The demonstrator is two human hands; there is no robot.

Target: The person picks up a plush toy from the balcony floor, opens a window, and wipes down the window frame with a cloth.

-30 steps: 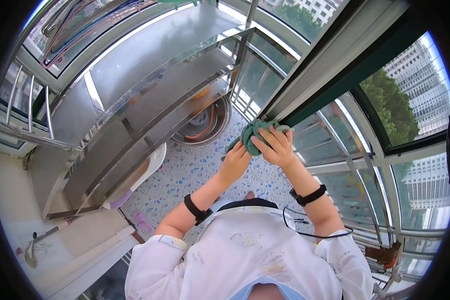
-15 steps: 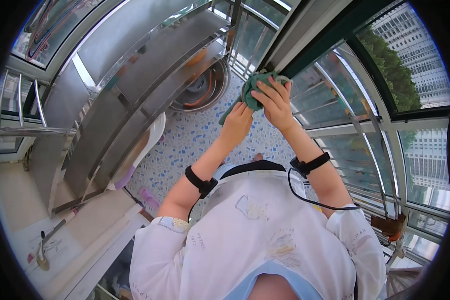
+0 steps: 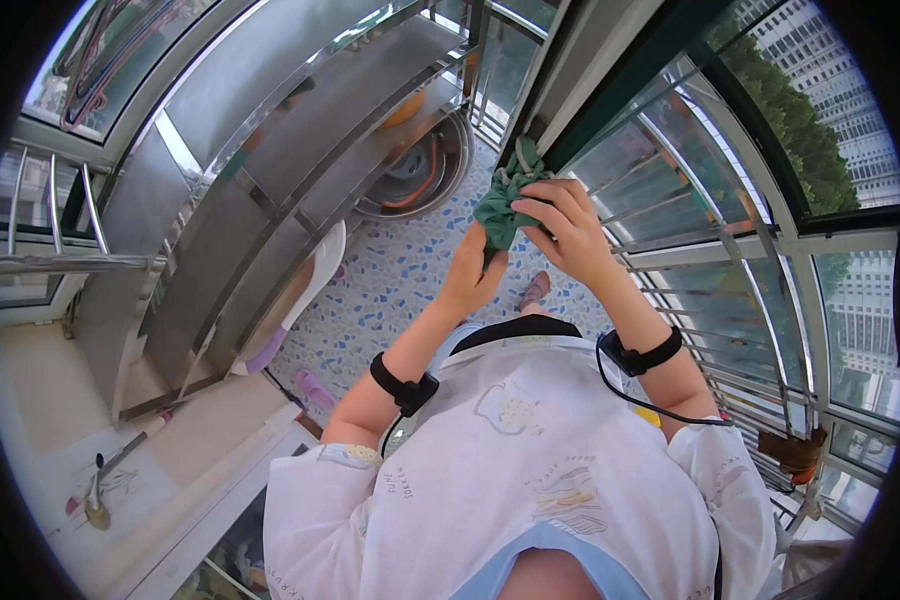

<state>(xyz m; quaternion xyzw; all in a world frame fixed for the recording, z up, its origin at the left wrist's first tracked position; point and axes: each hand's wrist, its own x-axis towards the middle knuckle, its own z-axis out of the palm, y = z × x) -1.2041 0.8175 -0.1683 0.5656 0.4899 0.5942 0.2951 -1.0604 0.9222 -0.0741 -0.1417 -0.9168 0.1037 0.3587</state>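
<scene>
A crumpled green cloth (image 3: 502,205) is bunched up in front of me, near the lower end of the window frame. My left hand (image 3: 472,272) is closed around its lower end, thumb and fingers pinching the fabric. From the right side, my right hand (image 3: 572,230) grips the cloth with bent fingertips. A lighter, ropy-looking edge shows along the top of the bundle. I cannot make out what the folds hide.
To the left stands a stepped metal shelf unit (image 3: 270,200), with a large metal basin (image 3: 440,170) on the speckled floor (image 3: 390,270). Barred windows (image 3: 710,290) line the right. Lilac slippers (image 3: 316,390) and a foot (image 3: 534,288) are below.
Both hands have come slightly down towards me. My right hand has slid from on top of the cloth to its right side, and the bundle is now longer and looser.
</scene>
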